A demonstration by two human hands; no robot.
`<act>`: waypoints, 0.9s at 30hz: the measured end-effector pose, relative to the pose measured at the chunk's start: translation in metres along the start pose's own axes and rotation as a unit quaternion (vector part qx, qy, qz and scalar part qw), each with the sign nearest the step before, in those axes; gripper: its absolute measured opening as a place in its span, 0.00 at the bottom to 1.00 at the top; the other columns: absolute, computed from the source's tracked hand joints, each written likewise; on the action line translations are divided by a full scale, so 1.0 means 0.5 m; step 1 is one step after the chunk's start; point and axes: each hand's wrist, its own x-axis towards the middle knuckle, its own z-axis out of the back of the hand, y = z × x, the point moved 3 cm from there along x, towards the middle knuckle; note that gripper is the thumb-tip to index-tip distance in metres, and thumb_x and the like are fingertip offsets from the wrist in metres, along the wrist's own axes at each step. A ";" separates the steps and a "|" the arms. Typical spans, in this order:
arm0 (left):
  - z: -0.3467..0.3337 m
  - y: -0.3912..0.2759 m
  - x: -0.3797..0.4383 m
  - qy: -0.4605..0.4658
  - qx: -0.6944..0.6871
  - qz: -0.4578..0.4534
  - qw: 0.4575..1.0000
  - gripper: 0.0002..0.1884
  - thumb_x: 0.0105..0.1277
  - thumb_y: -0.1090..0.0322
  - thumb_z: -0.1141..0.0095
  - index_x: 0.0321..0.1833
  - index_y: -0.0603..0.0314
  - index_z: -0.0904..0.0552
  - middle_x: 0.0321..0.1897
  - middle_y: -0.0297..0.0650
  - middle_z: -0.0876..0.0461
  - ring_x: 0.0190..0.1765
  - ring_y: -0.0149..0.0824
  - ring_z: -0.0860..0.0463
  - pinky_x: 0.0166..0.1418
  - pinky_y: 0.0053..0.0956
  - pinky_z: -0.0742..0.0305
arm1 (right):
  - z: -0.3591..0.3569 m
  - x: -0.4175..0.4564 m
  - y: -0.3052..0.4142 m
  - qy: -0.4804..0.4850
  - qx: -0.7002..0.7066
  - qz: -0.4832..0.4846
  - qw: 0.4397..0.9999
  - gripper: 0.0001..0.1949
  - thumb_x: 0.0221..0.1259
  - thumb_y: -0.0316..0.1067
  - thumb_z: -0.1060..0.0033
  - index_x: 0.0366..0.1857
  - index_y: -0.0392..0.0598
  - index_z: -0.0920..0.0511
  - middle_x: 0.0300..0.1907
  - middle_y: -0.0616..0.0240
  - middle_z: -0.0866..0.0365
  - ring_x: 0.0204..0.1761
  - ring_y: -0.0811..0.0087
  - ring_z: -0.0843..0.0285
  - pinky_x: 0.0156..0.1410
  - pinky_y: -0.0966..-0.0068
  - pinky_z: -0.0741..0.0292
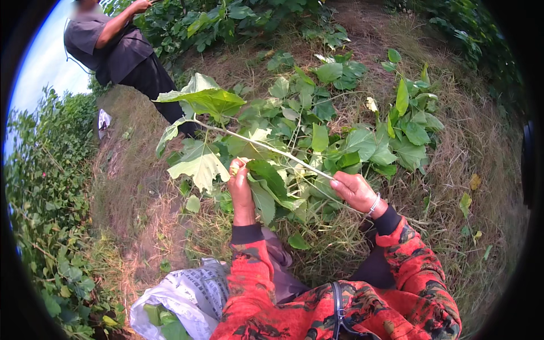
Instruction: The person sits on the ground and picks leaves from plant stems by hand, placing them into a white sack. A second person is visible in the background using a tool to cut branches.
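Observation:
My right hand [356, 191] is closed around the lower part of a pale, leafy branch [272, 149], which slants up to the left. My left hand [241, 178] pinches picked green leaves [267, 187] just below the branch. Large lobed leaves [202, 163] still hang on the branch's far end, left of and above my left hand. Under and beyond both hands lies a heap of cut leafy branches [361, 142] on dry grass. At my lower left, a white woven plastic sack [191, 293] with printed writing stands with its mouth open and green leaves [170, 325] inside.
Another person [123, 55] in dark clothes stands at the upper left, holding something thin. Dense leafy bushes [51, 170] line the left side, with more foliage [238, 21] at the top and upper right. A white object [103, 120] lies farther off by the left bushes.

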 end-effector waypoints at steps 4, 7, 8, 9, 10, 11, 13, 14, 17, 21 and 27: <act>0.000 0.004 0.016 -0.047 0.066 -0.065 0.995 0.17 0.67 0.75 0.48 0.59 0.67 0.24 0.41 0.29 0.23 0.40 0.21 0.26 0.48 0.15 0.31 | -0.009 -0.001 0.005 0.035 0.006 -0.003 0.999 0.16 0.75 0.40 0.51 0.27 0.43 0.30 0.18 0.64 0.34 0.21 0.69 0.39 0.29 0.70 0.35; -0.004 0.014 0.014 -0.058 0.149 -0.043 0.986 0.11 0.70 0.75 0.49 0.52 0.68 0.19 0.37 0.29 0.21 0.39 0.20 0.27 0.45 0.13 0.34 | -0.018 -0.004 0.002 0.046 -0.014 0.023 0.999 0.16 0.75 0.39 0.52 0.26 0.43 0.31 0.17 0.68 0.35 0.21 0.75 0.40 0.29 0.73 0.35; -0.006 0.011 0.016 -0.065 0.142 -0.092 0.983 0.08 0.70 0.73 0.48 0.45 0.67 0.16 0.34 0.30 0.20 0.38 0.21 0.26 0.45 0.15 0.33 | -0.019 -0.006 0.001 0.045 -0.016 0.028 0.998 0.16 0.75 0.39 0.52 0.26 0.43 0.31 0.17 0.68 0.35 0.20 0.75 0.40 0.28 0.73 0.36; -0.003 0.020 0.016 -0.043 0.126 -0.080 0.988 0.08 0.70 0.72 0.48 0.43 0.67 0.16 0.34 0.30 0.20 0.37 0.21 0.26 0.46 0.16 0.33 | -0.023 -0.009 0.000 0.046 -0.017 0.030 0.998 0.16 0.75 0.40 0.52 0.26 0.43 0.31 0.17 0.68 0.36 0.20 0.74 0.40 0.28 0.73 0.36; 0.002 0.031 0.016 -0.021 0.109 -0.068 0.992 0.08 0.70 0.71 0.48 0.41 0.66 0.16 0.34 0.30 0.19 0.37 0.22 0.25 0.46 0.17 0.32 | -0.026 -0.010 -0.003 0.034 -0.019 0.013 0.999 0.16 0.75 0.39 0.52 0.26 0.42 0.31 0.16 0.68 0.36 0.20 0.75 0.40 0.28 0.73 0.36; 0.005 0.039 0.014 0.001 0.092 -0.055 0.994 0.08 0.70 0.70 0.47 0.40 0.66 0.16 0.34 0.30 0.19 0.37 0.22 0.25 0.46 0.18 0.32 | -0.024 -0.009 -0.007 0.021 -0.016 0.003 1.000 0.15 0.74 0.38 0.51 0.27 0.42 0.31 0.17 0.64 0.36 0.20 0.68 0.39 0.28 0.70 0.36; -0.018 0.045 -0.006 0.050 0.115 -0.020 0.992 0.09 0.70 0.66 0.45 0.37 0.64 0.16 0.33 0.30 0.18 0.37 0.22 0.25 0.47 0.18 0.31 | -0.009 -0.007 -0.016 -0.009 -0.014 -0.021 1.000 0.13 0.72 0.37 0.49 0.28 0.42 0.30 0.18 0.55 0.36 0.20 0.56 0.37 0.27 0.64 0.36; -0.036 0.057 -0.024 0.101 0.156 -0.004 0.983 0.09 0.70 0.65 0.45 0.37 0.63 0.16 0.33 0.30 0.18 0.37 0.22 0.25 0.47 0.18 0.31 | -0.003 -0.002 -0.011 -0.004 -0.046 -0.010 0.999 0.12 0.71 0.36 0.47 0.29 0.42 0.30 0.18 0.53 0.34 0.21 0.52 0.33 0.29 0.62 0.35; -0.065 0.066 -0.042 0.126 0.169 0.010 0.978 0.09 0.70 0.64 0.44 0.38 0.62 0.16 0.33 0.28 0.19 0.37 0.21 0.26 0.46 0.18 0.32 | -0.034 -0.002 0.001 -0.006 -0.049 0.047 0.998 0.11 0.71 0.37 0.47 0.31 0.42 0.29 0.19 0.50 0.31 0.24 0.46 0.32 0.30 0.59 0.33; -0.039 0.012 -0.026 0.045 0.116 -0.038 0.991 0.08 0.71 0.65 0.45 0.40 0.61 0.16 0.33 0.27 0.20 0.37 0.21 0.28 0.45 0.17 0.34 | 0.001 0.002 -0.014 -0.062 -0.100 0.042 0.992 0.13 0.71 0.36 0.48 0.28 0.41 0.31 0.18 0.52 0.37 0.21 0.48 0.38 0.27 0.62 0.38; 0.051 -0.043 -0.029 -0.035 0.065 -0.044 0.996 0.08 0.73 0.63 0.45 0.38 0.58 0.18 0.34 0.27 0.23 0.39 0.22 0.28 0.48 0.19 0.34 | 0.020 0.008 -0.051 -0.085 -0.084 0.013 0.993 0.14 0.73 0.39 0.50 0.28 0.42 0.30 0.16 0.64 0.33 0.18 0.69 0.37 0.27 0.70 0.36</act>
